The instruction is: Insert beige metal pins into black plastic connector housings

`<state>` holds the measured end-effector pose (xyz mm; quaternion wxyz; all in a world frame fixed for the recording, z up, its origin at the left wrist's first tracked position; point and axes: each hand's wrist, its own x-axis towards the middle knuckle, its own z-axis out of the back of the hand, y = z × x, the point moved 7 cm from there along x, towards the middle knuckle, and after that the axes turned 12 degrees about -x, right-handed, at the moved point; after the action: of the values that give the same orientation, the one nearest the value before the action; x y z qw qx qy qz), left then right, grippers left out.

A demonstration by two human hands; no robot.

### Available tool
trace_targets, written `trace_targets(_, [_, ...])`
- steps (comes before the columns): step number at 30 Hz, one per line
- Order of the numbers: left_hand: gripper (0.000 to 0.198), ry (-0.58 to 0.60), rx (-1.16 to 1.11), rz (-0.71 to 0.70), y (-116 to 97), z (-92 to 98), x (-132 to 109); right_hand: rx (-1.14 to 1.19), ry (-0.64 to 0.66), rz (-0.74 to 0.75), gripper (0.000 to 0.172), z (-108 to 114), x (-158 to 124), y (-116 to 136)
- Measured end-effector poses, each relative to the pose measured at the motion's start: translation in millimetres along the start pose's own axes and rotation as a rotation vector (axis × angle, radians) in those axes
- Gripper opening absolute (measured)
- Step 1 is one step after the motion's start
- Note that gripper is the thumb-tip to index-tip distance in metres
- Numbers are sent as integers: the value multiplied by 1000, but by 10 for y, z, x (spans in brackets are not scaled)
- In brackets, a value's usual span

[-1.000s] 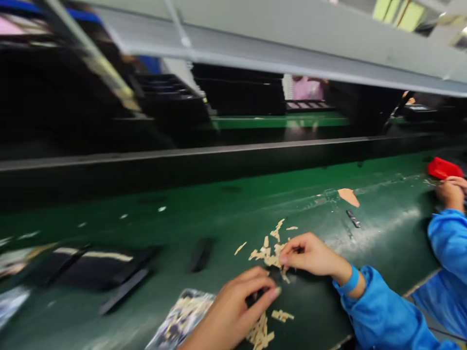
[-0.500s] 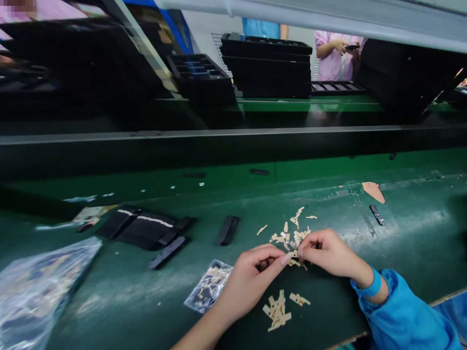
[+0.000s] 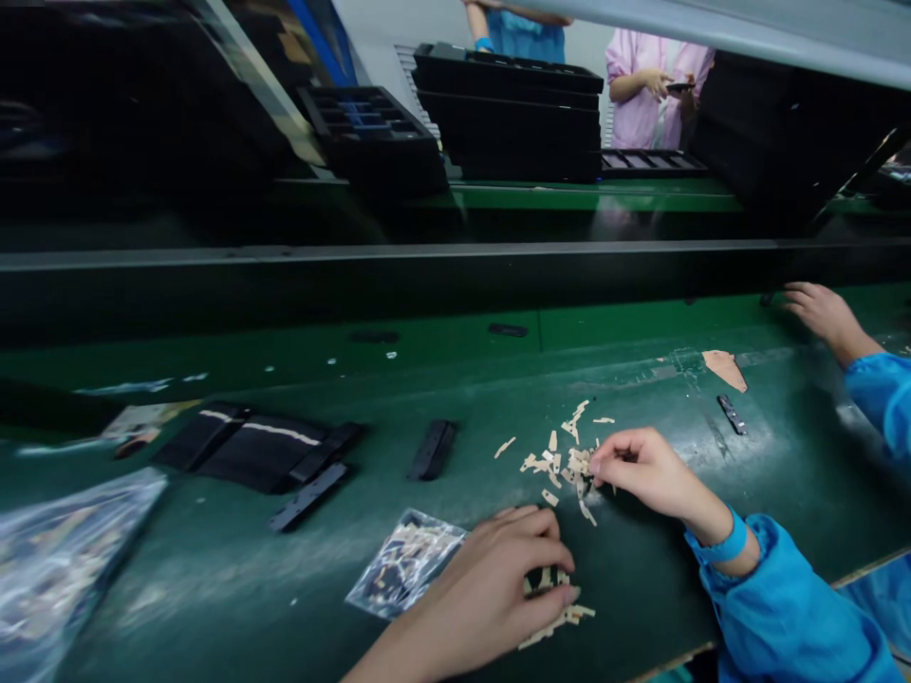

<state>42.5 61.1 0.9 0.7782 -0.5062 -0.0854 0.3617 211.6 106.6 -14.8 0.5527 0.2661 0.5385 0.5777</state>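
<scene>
My left hand [image 3: 502,583] rests low on the green bench, fingers curled and pressed down on a small heap of tan strips [image 3: 559,617] near the front edge. My right hand [image 3: 637,470], in a blue sleeve with a blue wrist strap, pinches its fingertips into a scattered pile of tan strips [image 3: 562,455] further back. A small clear bag of parts [image 3: 402,564] lies just left of my left hand.
Flat black parts [image 3: 249,446] and a black bar [image 3: 432,449] lie to the left; a large clear bag [image 3: 57,560] is at far left. A co-worker's hand [image 3: 822,313] reaches in at the right. Stacked black trays [image 3: 509,109] stand behind.
My hands have parted: the left dropped from the scattered pile onto the near heap of strips, the right stayed at the far pile. A co-worker's hand has come in at right.
</scene>
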Motion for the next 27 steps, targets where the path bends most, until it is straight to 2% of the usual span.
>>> trace_targets(2, [15,-134,-140,8,34,98,14,10,10,9,14,-44,-10,17])
trace_targets(5, [23,-434,-349,40,150,298,5,26,28,7,17,-148,-32,21])
trace_targets(7, [24,-514,-425,42,196,357,7,43,51,-7,17,-229,-49,9])
trace_targets(16, [29,-490,-529,41,197,337,41,104,177,-7,14,-423,-114,-3])
trace_targets(19, [20,-551,-510,67,218,335,21,87,152,3,14,-418,-119,2])
trace_targets(22, [16,-590,-392,47,174,358,6,37,105,42,16,-389,-117,22])
trace_targets(27, [27,-473,-300,-98,51,313,-22,-40,53,91,18,-367,-103,25])
